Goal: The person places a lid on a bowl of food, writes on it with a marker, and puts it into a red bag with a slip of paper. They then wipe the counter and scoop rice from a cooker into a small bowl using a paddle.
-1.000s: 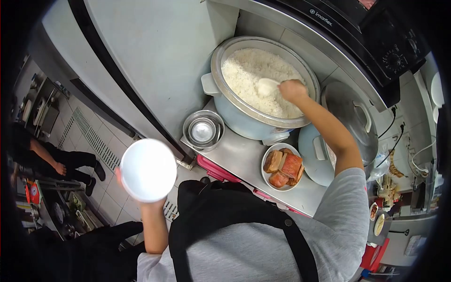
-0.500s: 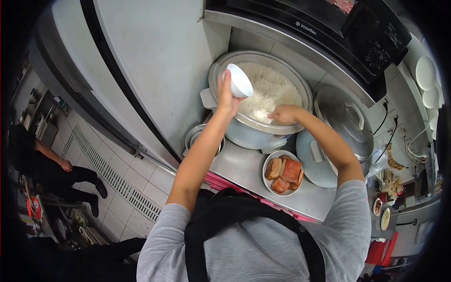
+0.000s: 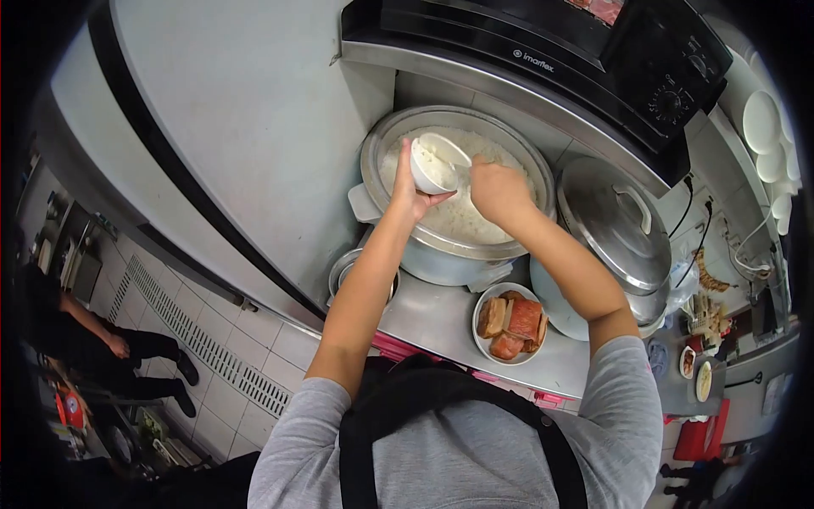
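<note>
My left hand (image 3: pixel 409 188) is closed around a small white bowl (image 3: pixel 451 148), tilted over the large rice pot (image 3: pixel 431 260). White rice (image 3: pixel 432 166) lies inside the bowl. At the bowl's right side, my right hand (image 3: pixel 500 193) is a closed fist on what looks like a rice paddle (image 3: pixel 460 173); most of it is hidden by the hand and bowl. Cooked rice (image 3: pixel 471 219) fills much of the pot below both hands.
A plate of browned meat blocks (image 3: pixel 514 327) sits on the steel counter (image 3: pixel 431 315). Right of the pot stands another pot with a metal lid (image 3: pixel 606 216). An oven (image 3: pixel 543 68) overhangs behind; a tall white cabinet (image 3: pixel 246 127) borders the left. A person (image 3: pixel 93 339) is far left.
My right hand has risen from the rice to the bowl. The bowl, white and bare inside before, now has rice in it and its opening faces me more.
</note>
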Tool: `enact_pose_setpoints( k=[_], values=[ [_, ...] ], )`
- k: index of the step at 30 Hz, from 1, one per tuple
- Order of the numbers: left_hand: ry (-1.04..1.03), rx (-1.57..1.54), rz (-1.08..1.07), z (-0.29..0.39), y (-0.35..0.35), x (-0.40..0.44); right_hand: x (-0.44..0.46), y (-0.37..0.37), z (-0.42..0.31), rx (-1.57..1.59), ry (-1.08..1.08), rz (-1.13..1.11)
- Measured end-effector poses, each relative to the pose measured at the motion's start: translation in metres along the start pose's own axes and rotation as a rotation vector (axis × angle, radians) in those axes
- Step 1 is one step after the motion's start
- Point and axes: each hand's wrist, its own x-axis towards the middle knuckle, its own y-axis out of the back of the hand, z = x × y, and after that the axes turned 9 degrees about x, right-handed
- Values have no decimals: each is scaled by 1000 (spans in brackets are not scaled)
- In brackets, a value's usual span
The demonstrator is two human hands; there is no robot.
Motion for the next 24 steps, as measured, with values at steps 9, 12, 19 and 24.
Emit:
enact_pose_setpoints(
  k=[9,12,19,24],
  values=[
    [-169,-90,-24,-2,3,-6,51,-92,105,-193,-224,-35],
    [-250,-37,6,-7,2,-6,45,-106,113,-178,-229,-210],
    [-318,-81,13,-12,6,1,24,-93,107,-258,32,-382],
    [-336,-45,36,-12,6,1,-8,-84,99,-250,84,-500]
  ],
)
